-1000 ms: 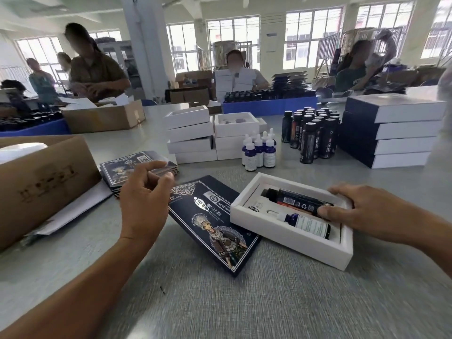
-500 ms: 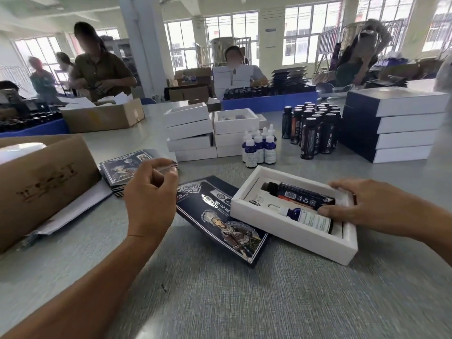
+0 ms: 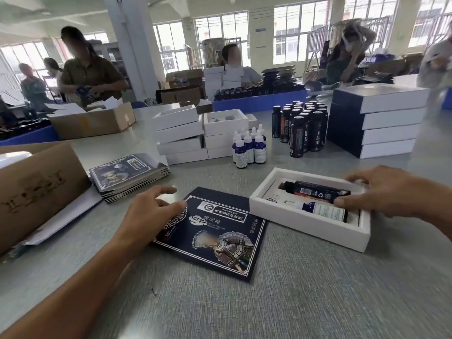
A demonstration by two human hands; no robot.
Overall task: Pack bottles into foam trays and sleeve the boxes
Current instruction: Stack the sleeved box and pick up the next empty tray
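Observation:
A white foam tray [image 3: 303, 227] lies on the grey table right of centre. It holds a dark bottle [image 3: 318, 192] and a small blue dropper bottle [image 3: 322, 211] lying side by side. My right hand [image 3: 381, 192] rests on the tray's right end, thumb pressing the dropper bottle's base. A flat dark-blue printed sleeve [image 3: 215, 233] lies left of the tray. My left hand [image 3: 151, 214] lies over the sleeve's upper left corner, fingers spread and touching it.
A stack of flat sleeves [image 3: 127, 177] sits at the left beside a brown carton [image 3: 36, 189]. Behind stand stacked white trays [image 3: 181, 135], several blue dropper bottles [image 3: 248, 148], several dark bottles [image 3: 299, 126] and sleeved boxes [image 3: 374, 118]. People work at the far tables.
My left hand has dropped from a raised, curled pose onto the sleeve with its fingers spread. The sleeve and tray have shifted slightly. My right hand stays on the tray.

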